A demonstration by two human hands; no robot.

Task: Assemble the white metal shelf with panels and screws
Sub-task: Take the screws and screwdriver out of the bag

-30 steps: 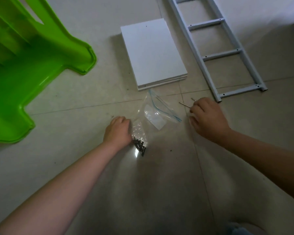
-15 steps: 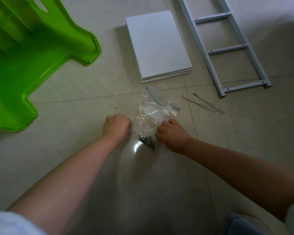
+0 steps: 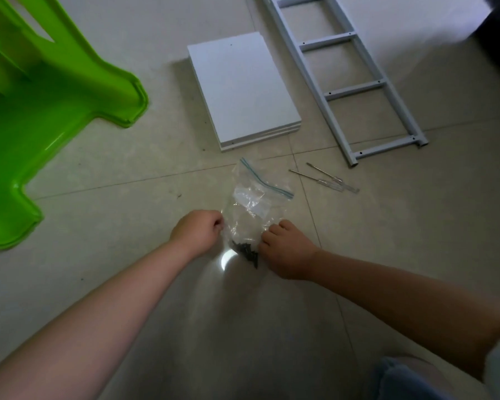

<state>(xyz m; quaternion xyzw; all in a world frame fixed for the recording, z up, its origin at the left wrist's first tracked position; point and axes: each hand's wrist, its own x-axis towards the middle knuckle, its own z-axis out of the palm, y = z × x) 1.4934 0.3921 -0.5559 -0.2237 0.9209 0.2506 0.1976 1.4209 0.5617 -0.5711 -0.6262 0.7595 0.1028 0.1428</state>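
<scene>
A clear zip bag [image 3: 250, 209] lies on the tiled floor with dark screws [image 3: 246, 251] bunched at its near corner. My left hand [image 3: 198, 232] pinches the bag's left edge. My right hand [image 3: 286, 249] grips the bag's right edge beside the screws. A stack of white panels [image 3: 243, 90] lies flat beyond the bag. The white metal ladder-shaped side frame [image 3: 347, 79] lies to the right of the panels. Two screwdrivers [image 3: 324, 180] with clear handles lie between the bag and the frame's near end.
A large green plastic stool [image 3: 41, 90] lies on its side at the left. A white wall rises behind the frame at the top right. A knee in blue jeans [image 3: 401, 379] shows at the bottom right.
My right hand left the screwdrivers on the floor and came left to the bag's right edge. My left hand stayed on the bag's left edge.
</scene>
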